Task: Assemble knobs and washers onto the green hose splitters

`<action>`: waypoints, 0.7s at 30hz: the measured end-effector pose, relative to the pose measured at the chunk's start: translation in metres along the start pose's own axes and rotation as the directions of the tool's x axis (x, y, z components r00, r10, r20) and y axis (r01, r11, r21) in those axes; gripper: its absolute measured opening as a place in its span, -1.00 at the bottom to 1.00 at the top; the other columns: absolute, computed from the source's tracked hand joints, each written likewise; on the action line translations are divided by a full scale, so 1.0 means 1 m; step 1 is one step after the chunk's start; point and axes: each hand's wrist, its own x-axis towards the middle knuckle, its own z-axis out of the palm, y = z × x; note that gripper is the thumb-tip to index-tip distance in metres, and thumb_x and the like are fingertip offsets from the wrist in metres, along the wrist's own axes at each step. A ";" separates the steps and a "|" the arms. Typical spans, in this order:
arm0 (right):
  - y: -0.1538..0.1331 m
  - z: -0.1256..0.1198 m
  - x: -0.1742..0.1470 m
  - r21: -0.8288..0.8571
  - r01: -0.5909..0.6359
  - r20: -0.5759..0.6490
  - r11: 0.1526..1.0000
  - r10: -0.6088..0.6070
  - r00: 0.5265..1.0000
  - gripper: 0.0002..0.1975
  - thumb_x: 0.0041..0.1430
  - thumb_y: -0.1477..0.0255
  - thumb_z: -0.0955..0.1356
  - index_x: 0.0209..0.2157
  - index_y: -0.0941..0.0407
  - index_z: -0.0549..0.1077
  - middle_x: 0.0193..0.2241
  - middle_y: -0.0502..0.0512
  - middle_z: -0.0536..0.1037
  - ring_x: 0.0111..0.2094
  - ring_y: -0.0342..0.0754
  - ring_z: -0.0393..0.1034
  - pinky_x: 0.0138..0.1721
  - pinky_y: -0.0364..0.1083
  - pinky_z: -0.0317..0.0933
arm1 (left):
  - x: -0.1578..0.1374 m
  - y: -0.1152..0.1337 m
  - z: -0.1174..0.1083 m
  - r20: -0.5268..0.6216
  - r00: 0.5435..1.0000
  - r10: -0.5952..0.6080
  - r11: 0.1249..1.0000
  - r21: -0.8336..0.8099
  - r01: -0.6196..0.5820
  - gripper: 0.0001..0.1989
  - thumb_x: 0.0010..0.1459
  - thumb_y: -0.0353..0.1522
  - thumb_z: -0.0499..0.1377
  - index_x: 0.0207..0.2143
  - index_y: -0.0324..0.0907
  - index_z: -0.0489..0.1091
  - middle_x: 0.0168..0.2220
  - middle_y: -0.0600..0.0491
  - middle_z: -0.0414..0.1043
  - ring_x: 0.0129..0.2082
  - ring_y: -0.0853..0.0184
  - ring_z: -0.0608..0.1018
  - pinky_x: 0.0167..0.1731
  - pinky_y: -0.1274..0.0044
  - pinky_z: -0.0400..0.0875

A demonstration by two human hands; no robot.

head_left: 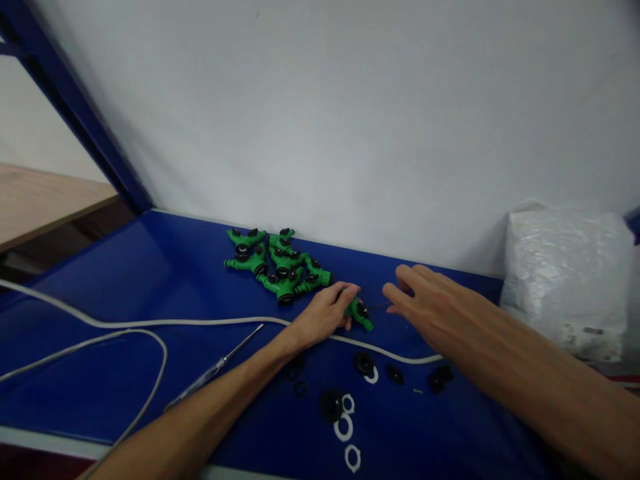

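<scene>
My left hand (334, 308) is closed around a green Y-shaped hose splitter (357, 311) with a black valve knob, holding it just above the blue tabletop. To its right, my right hand (411, 292) is pinched on a thin rod-like tool (379, 306). The rod points left at the splitter's black knob; my fingers hide its other end. Behind my left hand lies a group of several similar green splitters (284, 283). Nearer me are black round caps (364, 363), white ring washers (343, 427), black knobs (395, 373) and a small screw (417, 391).
A white cable (185, 323) runs across the blue table (165, 260) and passes under my left arm. A screwdriver (220, 365) with a clear handle lies left of that arm. A plastic-wrapped white package (565, 280) stands at the right, against the white wall (350, 133).
</scene>
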 end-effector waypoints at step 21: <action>-0.015 -0.014 -0.017 0.009 -0.056 0.077 0.998 0.055 0.996 -0.50 0.02 0.81 0.22 -0.02 0.18 0.40 -0.13 0.26 0.60 -0.19 0.08 0.52 -0.22 -0.03 0.36 | -0.009 0.015 0.004 -0.016 0.999 -0.049 0.992 -0.118 0.047 -0.44 0.40 -0.03 -0.03 0.12 -0.32 0.35 -0.46 0.10 0.40 -0.49 0.39 0.43 -0.38 0.53 0.33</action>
